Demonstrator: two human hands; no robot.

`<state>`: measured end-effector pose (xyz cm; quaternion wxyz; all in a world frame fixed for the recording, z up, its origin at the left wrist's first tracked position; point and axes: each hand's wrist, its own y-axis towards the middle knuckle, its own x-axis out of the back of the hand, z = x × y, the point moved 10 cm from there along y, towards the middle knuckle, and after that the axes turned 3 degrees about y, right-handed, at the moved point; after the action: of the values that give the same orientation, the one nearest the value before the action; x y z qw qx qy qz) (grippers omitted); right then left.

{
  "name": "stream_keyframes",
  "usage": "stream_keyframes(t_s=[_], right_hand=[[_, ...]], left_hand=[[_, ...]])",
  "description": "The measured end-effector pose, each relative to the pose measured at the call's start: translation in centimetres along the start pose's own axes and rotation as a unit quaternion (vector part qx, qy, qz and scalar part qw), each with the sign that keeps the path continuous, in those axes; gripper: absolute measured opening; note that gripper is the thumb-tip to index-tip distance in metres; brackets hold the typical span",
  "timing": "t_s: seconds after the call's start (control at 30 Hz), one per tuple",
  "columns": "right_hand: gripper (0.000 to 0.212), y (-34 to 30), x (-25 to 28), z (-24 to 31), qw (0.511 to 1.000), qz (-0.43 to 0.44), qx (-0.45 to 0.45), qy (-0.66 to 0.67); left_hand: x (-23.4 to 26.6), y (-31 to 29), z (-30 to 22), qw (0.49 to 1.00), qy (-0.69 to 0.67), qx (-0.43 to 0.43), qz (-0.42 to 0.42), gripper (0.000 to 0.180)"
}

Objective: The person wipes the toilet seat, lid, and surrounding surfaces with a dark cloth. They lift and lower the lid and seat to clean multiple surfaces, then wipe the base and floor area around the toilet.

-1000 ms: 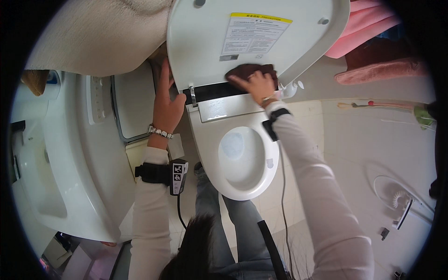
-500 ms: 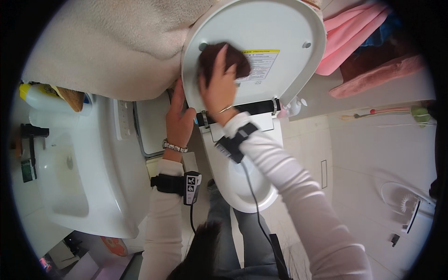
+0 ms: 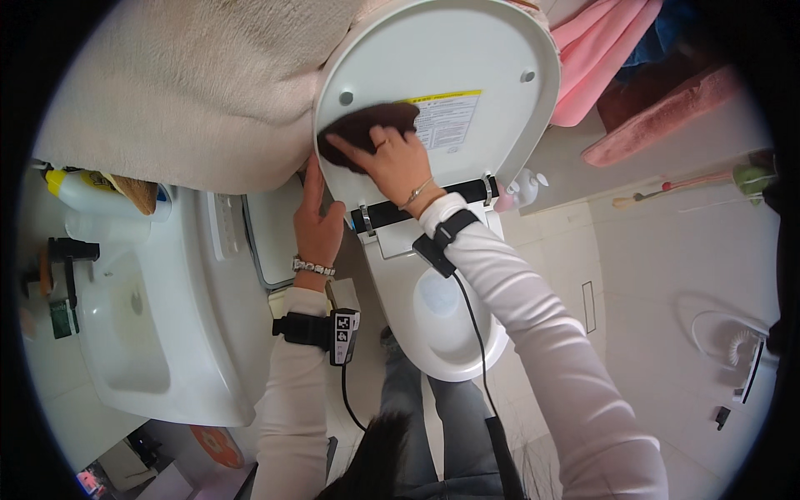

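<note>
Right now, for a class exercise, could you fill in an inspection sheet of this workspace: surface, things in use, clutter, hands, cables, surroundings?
Surface: raised toilet lid, inner face showing, with a yellow-topped label.
Things in use: dark brown cloth against the lid.
Clutter: white pump bottle beside the hinge; yellow-capped bottle by the washbasin.
Hands: right hand on the cloth; left hand at the lid's left edge, contact unclear.
Cables: one black cable from each wrist device, left and right.
Surroundings: pink towel right of the lid.
</note>
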<state>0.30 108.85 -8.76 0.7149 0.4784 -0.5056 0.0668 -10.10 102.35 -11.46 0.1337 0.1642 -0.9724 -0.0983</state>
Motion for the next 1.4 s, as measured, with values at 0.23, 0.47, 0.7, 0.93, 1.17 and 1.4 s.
stream_keyframes(t_s=[0.23, 0.47, 0.7, 0.93, 1.17, 1.4], right_hand=[[0.064, 0.2, 8.5, -12.7, 0.99, -0.062, -0.129, 0.008], [0.079, 0.9, 12.5, -15.4, 0.966, -0.161, -0.203, -0.004], [0.069, 4.3, 7.8, -3.8, 0.996, -0.088, -0.01, -0.024], [0.072, -2.3, -0.9, -3.2, 0.986, 0.154, -0.061, -0.017], [0.06, -2.7, 3.6, -7.3, 0.997, 0.038, -0.073, -0.007], [0.059, 3.9, 11.3, -4.7, 0.99, -0.132, -0.046, 0.029]], left_hand=[[-0.2, 0.3, 0.9, 0.997, -0.007, 0.072, 0.035, 0.074], [0.0, 6.4, -3.1, 0.997, -0.057, -0.005, 0.046, 0.075], [-1.2, 6.1, -4.8, 0.995, -0.013, -0.013, 0.102, 0.077], [-1.1, 6.7, -4.9, 0.997, -0.005, -0.017, 0.081, 0.075], [-0.9, 5.7, -5.4, 0.993, 0.046, -0.052, 0.096, 0.075], [-1.0, 4.9, -5.8, 0.995, 0.016, -0.027, 0.095, 0.075]])
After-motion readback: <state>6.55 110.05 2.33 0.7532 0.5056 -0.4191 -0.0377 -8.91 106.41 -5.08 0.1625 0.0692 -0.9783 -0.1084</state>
